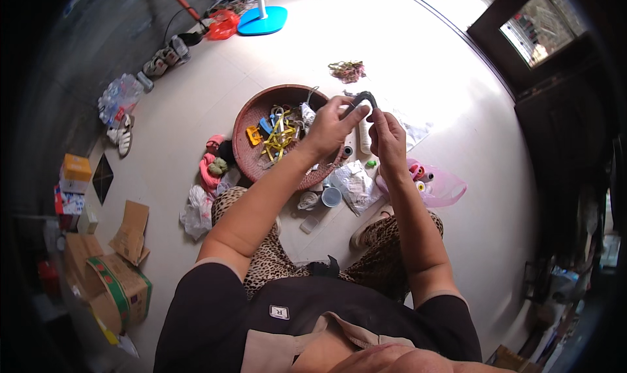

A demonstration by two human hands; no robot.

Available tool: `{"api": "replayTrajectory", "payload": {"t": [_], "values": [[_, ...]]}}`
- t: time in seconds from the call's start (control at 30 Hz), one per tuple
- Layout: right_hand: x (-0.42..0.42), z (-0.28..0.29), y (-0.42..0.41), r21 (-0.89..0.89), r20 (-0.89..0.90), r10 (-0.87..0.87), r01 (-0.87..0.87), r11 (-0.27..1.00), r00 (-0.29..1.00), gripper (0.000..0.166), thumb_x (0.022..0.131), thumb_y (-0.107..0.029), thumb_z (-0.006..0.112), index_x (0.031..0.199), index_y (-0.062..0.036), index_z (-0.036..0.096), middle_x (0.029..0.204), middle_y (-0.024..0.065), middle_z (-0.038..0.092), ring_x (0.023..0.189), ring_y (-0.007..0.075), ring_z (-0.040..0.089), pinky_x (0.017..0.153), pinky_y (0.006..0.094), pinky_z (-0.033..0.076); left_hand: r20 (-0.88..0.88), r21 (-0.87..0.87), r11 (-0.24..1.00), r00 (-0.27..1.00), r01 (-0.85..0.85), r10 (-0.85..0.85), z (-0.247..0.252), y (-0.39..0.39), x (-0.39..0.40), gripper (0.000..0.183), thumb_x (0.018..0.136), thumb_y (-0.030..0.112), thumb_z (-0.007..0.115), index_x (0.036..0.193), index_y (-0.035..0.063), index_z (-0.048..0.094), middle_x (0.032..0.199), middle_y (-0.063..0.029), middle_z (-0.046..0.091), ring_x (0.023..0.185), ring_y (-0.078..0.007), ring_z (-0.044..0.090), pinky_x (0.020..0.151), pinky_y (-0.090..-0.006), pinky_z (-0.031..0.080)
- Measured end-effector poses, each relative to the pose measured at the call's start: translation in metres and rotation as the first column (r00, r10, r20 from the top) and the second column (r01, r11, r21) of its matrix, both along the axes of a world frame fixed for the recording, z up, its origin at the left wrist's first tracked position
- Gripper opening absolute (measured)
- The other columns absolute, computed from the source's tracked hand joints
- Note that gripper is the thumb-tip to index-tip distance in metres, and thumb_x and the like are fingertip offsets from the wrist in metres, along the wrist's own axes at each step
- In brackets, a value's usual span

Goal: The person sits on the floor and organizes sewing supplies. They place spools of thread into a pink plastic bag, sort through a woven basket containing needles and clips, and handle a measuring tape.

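My left hand (329,130) and my right hand (388,140) each pinch one side of a bent bundle of black cord (365,96). Its loop arches above the fingers; its exact kind is hard to tell. Under my left forearm is a round reddish-brown woven basket (241,148), partly hidden. Inside it lie tangled yellow strips (280,140), an orange plastic piece (253,135) and a blue plastic piece (265,125). A white bottle (365,137) shows between my hands. Beside my right wrist, a pink plastic bag (448,186) holds several thread spools (421,187).
Near my knees lie a white printed packet (353,183), a round tub (331,197), white cord (308,201) and pink yarn (208,172). A multicoloured tangle (348,71) rests beyond the basket. Cardboard boxes (120,290) stand left, a blue stand base (263,21) ahead, a dark door (531,35) right.
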State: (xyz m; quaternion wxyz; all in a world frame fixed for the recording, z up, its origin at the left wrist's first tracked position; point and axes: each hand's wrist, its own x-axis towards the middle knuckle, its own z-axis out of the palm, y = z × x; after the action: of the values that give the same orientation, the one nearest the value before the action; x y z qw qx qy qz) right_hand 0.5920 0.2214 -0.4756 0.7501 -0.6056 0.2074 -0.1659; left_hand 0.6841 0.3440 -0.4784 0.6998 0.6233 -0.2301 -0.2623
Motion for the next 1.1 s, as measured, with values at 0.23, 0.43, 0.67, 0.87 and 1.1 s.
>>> {"api": "replayTrajectory", "payload": {"t": [0.23,0.43,0.67,0.87,1.1], "values": [[-0.006,0.002,-0.020,-0.047,-0.154,0.211,-0.221,0.974,0.965,0.029,0.097,-0.033,0.054,0.101,-0.0053,0.061,0.071,-0.0004,0.059,0.063,0.0069,0.056,0.056,0.0211,0.044,0.233,0.132,0.991,0.971,0.014,-0.045,-0.019,0.014,0.003,0.026,0.100,0.024,0.047,0.095,0.0020,0.058,0.076,-0.0047,0.059,0.068,-0.0070,0.055,0.059,-0.0243,0.043],[-0.004,0.013,-0.050,-0.013,0.012,0.336,-0.336,0.942,0.942,0.070,0.081,-0.033,0.075,0.135,-0.0016,0.042,0.127,0.0181,0.055,0.116,0.0244,0.053,0.094,0.0319,0.045,0.281,0.167,0.960,0.922,0.226,-0.266,0.004,0.006,0.004,0.024,0.102,0.022,0.042,0.100,0.0035,0.057,0.071,0.0022,0.049,0.061,-0.0063,0.044,0.055,-0.0217,0.038],[-0.015,0.012,-0.039,0.280,0.280,0.308,-0.384,0.880,0.909,0.027,0.094,-0.024,0.061,0.106,0.0002,0.056,0.101,0.0108,0.067,0.095,0.0165,0.064,0.087,0.0280,0.051,-0.073,0.109,0.925,0.931,0.364,-0.358,0.016,-0.001,-0.032,0.025,0.101,0.026,0.045,0.103,0.0031,0.054,0.072,-0.0031,0.058,0.052,-0.0066,0.050,0.044,-0.0215,0.039],[-0.018,0.014,-0.036,0.266,0.320,0.291,-0.380,0.886,0.902,0.026,0.095,-0.028,0.060,0.101,-0.0025,0.059,0.094,0.0072,0.067,0.090,0.0137,0.064,0.083,0.0269,0.051,-0.083,0.174,0.837,0.855,0.518,-0.512,0.010,0.005,-0.024,0.017,0.099,0.020,0.048,0.101,0.0034,0.054,0.073,-0.0022,0.054,0.055,-0.0098,0.052,0.048,-0.0248,0.043],[-0.026,0.017,-0.035,0.016,0.127,0.354,-0.359,0.933,0.926,0.037,0.091,-0.039,0.064,0.098,-0.0028,0.062,0.089,0.0024,0.063,0.085,0.0084,0.057,0.079,0.0236,0.047,-0.081,0.156,0.847,0.861,0.509,-0.503,-0.006,0.006,-0.047,0.015,0.096,0.015,0.049,0.105,0.0033,0.051,0.083,-0.0023,0.052,0.062,-0.0109,0.054,0.052,-0.0237,0.045]]}}
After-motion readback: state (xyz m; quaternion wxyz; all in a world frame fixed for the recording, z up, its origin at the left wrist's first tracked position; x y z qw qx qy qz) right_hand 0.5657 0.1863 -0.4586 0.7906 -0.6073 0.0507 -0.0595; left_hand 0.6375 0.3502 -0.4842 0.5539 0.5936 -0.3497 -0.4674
